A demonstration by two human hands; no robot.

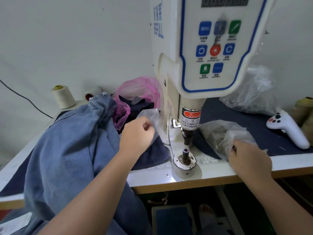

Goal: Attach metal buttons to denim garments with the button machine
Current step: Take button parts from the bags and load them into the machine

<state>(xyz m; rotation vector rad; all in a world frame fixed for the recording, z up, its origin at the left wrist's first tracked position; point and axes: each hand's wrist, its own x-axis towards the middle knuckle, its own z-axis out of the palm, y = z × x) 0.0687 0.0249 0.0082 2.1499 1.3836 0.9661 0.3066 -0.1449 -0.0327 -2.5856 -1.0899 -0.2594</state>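
**Mia:** Where was the denim garment [71,150]?

**Ben:** It lay in a big heap on the left side of the picture, half on the bench [152,179] and half hanging off the front edge. It was light blue, soft and floppy, with thick seams. I think it would be a bit heavy and would sag, so it would be best to take it near a flat edge, close to where the button goes.

**Mia:** And the button machine [199,65]?

**Ben:** It stood in the middle, white and hard, with bright square keys. Low down was a dark metal post [185,152] on a round, scratched base.

**Mia:** What was the left hand [138,134] doing?

**Ben:** Its fingers were curled at a thin clear bag [152,116] in the middle left. I could not tell if that grip really held the bag.

**Mia:** And the right hand [249,158]?

**Ben:** Its grip was closed on a crinkly clear bag [220,133] at the lower right. Small dark bits showed inside. I guess they were buttons, tiny, hard and slippery, easy to drop.

**Mia:** Anything else?

**Ben:** A pink bag [137,90] and a cream thread cone [63,96] sat behind, at the upper left.
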